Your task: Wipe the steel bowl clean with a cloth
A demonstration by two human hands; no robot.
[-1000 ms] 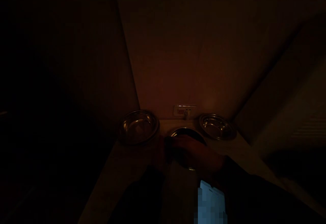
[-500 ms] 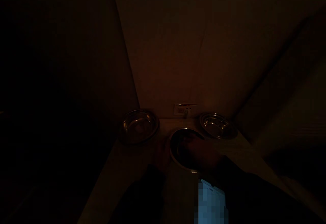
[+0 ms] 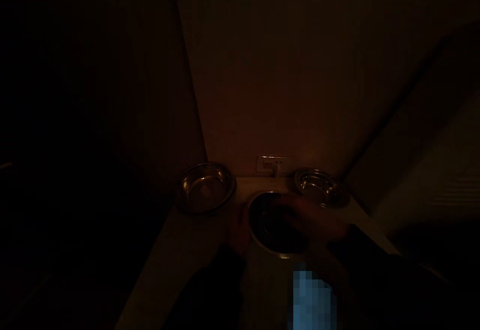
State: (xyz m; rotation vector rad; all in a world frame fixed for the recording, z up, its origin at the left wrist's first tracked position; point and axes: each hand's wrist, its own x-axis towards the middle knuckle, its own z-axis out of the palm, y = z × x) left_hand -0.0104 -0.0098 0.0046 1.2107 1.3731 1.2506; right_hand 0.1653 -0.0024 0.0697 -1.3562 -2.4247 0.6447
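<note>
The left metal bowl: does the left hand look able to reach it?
Probably yes: the left hand is near the left metal bowl, with nothing visible between them, though it is dark.

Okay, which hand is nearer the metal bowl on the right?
Your right hand, just in front of that metal bowl. Your left hand is farther off, left of the dark bowl.

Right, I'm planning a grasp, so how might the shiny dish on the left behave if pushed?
The shiny dish looks metallic, so it is probably stiff and fairly slippery. Being wide and shallow on the tabletop, it would likely slide before tipping.
</note>
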